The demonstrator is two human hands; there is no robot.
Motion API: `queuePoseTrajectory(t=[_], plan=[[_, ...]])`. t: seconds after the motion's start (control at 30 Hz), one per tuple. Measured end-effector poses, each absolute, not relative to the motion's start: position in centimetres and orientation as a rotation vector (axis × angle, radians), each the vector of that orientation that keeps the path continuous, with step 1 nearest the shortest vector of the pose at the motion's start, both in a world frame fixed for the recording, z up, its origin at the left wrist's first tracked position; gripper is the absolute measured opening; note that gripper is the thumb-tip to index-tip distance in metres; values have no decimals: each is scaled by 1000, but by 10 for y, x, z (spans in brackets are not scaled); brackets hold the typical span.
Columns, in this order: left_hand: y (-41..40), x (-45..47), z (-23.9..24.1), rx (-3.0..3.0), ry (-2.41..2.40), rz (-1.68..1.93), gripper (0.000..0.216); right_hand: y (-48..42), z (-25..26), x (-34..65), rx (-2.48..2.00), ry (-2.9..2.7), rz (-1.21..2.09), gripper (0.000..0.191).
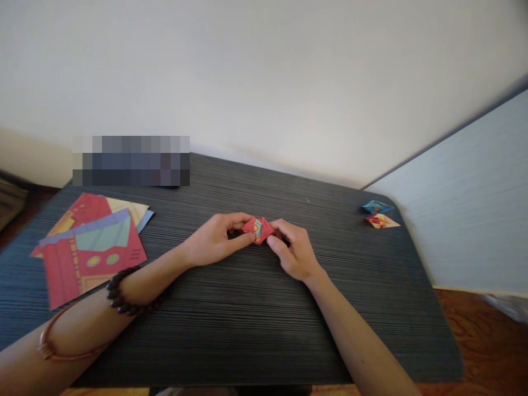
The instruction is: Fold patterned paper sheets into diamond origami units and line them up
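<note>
A small folded piece of red patterned paper [258,228] is held between both hands near the middle of the dark striped table [247,308]. My left hand [216,239] pinches its left side with thumb and fingers closed. From the other side, my right hand [293,250] pinches its right edge. A dark bead bracelet and a thin copper bangle circle my left forearm.
A stack of colourful patterned paper sheets [88,245] lies at the table's left. Two small folded paper pieces, one blue [376,207] and one cream and red [381,221], rest near the far right corner. A white wall stands behind, a pale panel to the right.
</note>
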State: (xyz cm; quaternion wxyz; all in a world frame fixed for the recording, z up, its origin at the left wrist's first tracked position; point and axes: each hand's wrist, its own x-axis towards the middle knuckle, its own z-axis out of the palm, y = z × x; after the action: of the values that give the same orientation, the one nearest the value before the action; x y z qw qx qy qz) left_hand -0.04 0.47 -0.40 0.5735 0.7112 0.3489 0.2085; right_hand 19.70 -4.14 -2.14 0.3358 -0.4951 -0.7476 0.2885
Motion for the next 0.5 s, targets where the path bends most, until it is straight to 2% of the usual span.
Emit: queuePoseTrajectory(t=[0.2, 0.5], plan=[[5, 0, -7, 1692, 813, 494, 24, -41, -24, 193, -1414, -1948, 670, 20], [4, 1, -9, 1834, 1008, 546, 26, -39, -23, 193, -1349, -1977, 655, 22]])
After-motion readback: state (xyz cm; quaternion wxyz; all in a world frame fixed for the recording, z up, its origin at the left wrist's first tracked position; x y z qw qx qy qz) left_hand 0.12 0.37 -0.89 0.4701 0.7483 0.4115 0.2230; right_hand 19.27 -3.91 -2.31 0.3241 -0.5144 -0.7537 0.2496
